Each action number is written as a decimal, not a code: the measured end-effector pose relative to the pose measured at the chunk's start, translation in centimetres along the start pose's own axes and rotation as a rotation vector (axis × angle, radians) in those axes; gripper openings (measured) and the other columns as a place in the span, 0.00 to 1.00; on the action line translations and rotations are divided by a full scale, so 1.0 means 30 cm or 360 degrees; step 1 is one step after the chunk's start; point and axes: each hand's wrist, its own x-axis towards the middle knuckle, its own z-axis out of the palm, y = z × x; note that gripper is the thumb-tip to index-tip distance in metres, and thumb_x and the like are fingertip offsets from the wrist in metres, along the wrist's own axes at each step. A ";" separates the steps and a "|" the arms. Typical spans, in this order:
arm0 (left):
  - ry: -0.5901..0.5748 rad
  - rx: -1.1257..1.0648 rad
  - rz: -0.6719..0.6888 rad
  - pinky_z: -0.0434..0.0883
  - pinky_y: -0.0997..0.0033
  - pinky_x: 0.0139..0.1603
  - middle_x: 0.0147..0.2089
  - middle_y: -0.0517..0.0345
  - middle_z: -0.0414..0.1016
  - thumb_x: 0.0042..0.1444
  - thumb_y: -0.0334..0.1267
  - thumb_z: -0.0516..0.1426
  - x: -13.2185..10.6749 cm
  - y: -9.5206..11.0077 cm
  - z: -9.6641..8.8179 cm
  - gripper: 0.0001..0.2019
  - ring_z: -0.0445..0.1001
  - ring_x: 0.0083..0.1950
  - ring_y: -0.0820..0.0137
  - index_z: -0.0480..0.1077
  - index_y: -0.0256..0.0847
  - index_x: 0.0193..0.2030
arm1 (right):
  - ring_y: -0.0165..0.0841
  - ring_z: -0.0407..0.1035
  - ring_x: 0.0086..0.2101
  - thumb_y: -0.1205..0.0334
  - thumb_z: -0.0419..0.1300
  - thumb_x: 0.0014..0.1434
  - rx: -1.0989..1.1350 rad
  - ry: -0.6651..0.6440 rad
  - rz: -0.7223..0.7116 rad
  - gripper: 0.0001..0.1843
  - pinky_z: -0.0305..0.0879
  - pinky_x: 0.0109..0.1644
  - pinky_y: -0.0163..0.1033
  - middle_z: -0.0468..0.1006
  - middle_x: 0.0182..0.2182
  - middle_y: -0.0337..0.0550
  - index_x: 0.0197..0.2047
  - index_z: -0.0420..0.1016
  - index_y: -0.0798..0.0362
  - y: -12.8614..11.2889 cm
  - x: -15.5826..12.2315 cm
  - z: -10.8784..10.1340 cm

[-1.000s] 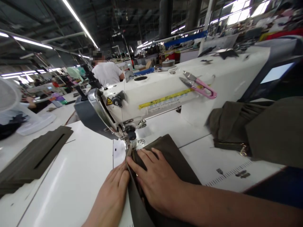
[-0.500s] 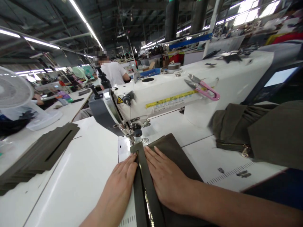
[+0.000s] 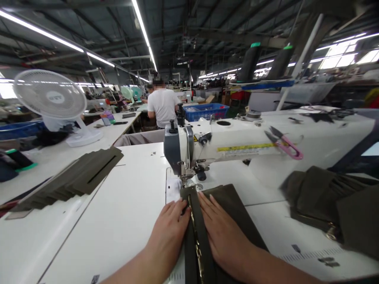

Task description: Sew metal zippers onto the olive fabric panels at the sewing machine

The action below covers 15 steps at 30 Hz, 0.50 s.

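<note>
A dark olive fabric piece with a gold-toothed zipper (image 3: 196,240) set along it lies under the head of a white sewing machine (image 3: 254,136). My left hand (image 3: 169,227) rests on the left edge of the strip, fingers stretched forward and the thumb beside the zipper. Flat on the fabric right of the zipper lies my right hand (image 3: 220,225), its fingers pointing at the presser foot (image 3: 185,180). A wider olive fabric panel (image 3: 241,213) spreads out from under that hand. The strip's far end is right at the needle area.
Overlapping olive fabric pieces (image 3: 71,177) lie on the left of the table. Pink-handled thread snips (image 3: 286,144) rest on the machine arm. A bunched olive item with a zipper (image 3: 325,205) lies at right. Beyond are a white fan (image 3: 50,94) and a person in a white shirt (image 3: 163,104).
The view has tilted up and turned left, so the machine and hands appear lower and further right. Both hands stay on the fabric, in nearly the same place by the presser foot.
</note>
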 end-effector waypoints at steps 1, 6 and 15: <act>-0.0009 0.0019 0.0000 0.70 0.55 0.50 0.50 0.40 0.69 0.55 0.24 0.50 0.007 -0.008 0.001 0.14 0.69 0.51 0.58 0.67 0.33 0.47 | 0.42 0.45 0.60 0.71 0.46 0.55 -0.0002 0.0006 0.0001 0.28 0.50 0.60 0.54 0.53 0.59 0.59 0.60 0.57 0.65 0.006 0.009 0.002; -0.0061 0.0029 -0.0062 0.67 0.54 0.54 0.51 0.44 0.69 0.55 0.23 0.49 0.054 -0.054 0.011 0.15 0.68 0.53 0.61 0.67 0.35 0.47 | 0.42 0.45 0.60 0.73 0.46 0.54 0.0003 0.0045 0.0023 0.29 0.50 0.60 0.55 0.54 0.59 0.60 0.60 0.56 0.65 0.045 0.068 0.013; -0.0034 -0.0020 -0.0011 0.67 0.54 0.54 0.52 0.42 0.68 0.57 0.25 0.48 0.070 -0.085 0.032 0.13 0.67 0.54 0.60 0.66 0.35 0.48 | 0.42 0.48 0.59 0.72 0.46 0.54 -0.0016 0.0064 -0.0014 0.28 0.50 0.60 0.54 0.58 0.58 0.58 0.59 0.59 0.65 0.073 0.079 0.040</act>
